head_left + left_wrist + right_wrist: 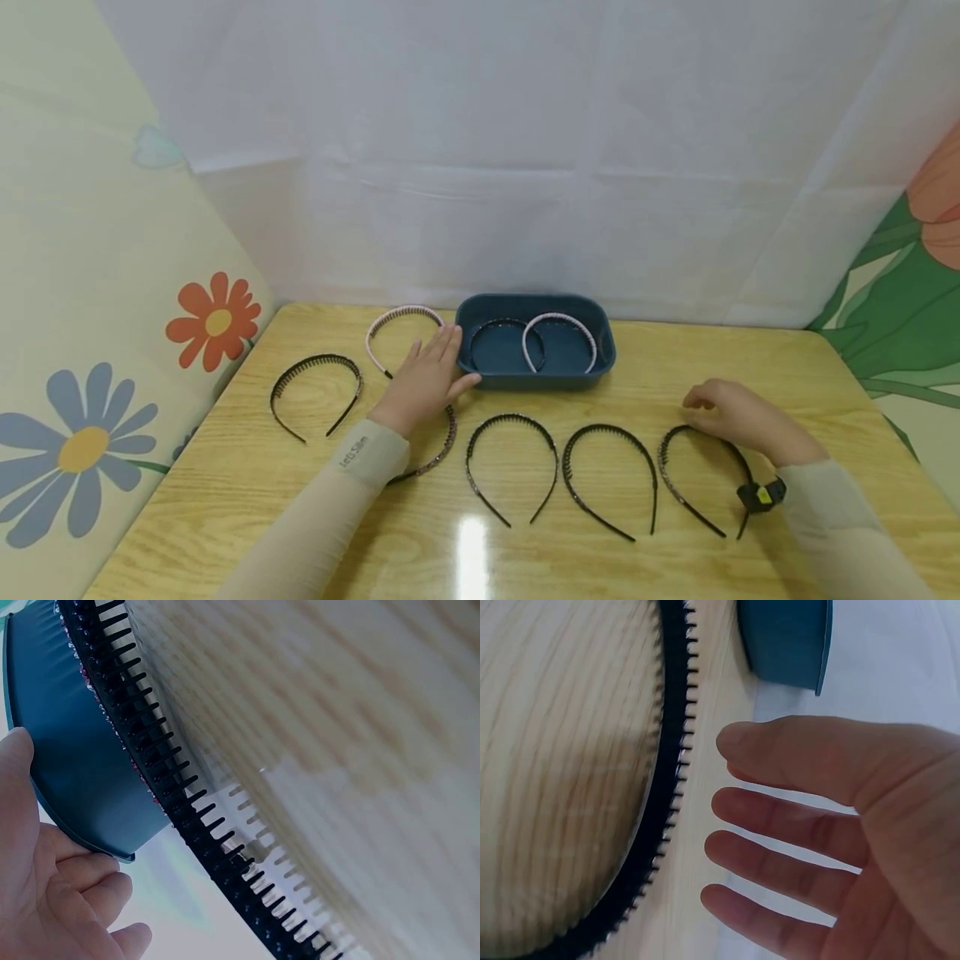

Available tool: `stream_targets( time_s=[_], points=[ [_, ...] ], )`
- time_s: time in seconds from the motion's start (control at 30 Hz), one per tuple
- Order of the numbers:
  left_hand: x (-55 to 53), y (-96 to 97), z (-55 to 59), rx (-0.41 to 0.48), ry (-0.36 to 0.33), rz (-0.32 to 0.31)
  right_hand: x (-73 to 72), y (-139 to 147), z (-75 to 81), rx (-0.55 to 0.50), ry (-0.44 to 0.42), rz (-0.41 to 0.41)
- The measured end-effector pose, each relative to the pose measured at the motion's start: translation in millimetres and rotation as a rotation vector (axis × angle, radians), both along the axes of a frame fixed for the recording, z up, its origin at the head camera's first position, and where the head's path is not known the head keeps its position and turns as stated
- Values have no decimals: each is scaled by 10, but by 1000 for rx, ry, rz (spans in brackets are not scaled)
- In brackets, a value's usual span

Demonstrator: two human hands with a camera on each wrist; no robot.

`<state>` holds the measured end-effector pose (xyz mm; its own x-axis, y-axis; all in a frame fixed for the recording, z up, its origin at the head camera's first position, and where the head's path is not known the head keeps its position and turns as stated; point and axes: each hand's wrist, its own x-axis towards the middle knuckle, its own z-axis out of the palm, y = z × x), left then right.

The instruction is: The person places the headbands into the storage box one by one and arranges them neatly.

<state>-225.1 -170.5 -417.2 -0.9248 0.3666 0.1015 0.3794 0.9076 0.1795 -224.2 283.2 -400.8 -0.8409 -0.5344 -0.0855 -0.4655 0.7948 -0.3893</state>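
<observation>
Your right hand [742,417] hangs relaxed, fingers softly bent and holding nothing, over the top of the right-hand headband [666,473]; in the right wrist view its fingertips are apart from the band, just beside its teeth. Your left hand [423,379] has its fingers straight against the left end of the blue box, thumb by the front corner, touching it rather than gripping.

Nearest you, in front of the box, that right-hand headband stands in a row with the second black headband [609,429] and the middle headband [512,417]; all three have their ends toward you, between your two arms or under your right hand. A glittery headband [452,437] passes beneath your left wrist, partly hidden by it.

A little farther, the leftmost black headband [318,359] lies to the left of your left hand, well apart from it. Beyond your left hand sits the pink headband [405,309], its right side covered by your fingers.

Inside the blue box [547,382] are a dark headband [495,322] and a pale pink headband [561,317], overlapping, just right of your left hand. Behind the wooden table [697,350] hangs a white cloth [480,225].
</observation>
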Motion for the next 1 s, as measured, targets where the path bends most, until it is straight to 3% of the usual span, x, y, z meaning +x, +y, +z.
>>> stream_targets(
  time_s=[0.43,1.0],
  points=[
    [13,2,27,-5,-3,4,35,176,-58,6,-75,-38],
    [41,15,43,-16,-6,9,86,296,-136,-2,-58,-27]
  ],
)
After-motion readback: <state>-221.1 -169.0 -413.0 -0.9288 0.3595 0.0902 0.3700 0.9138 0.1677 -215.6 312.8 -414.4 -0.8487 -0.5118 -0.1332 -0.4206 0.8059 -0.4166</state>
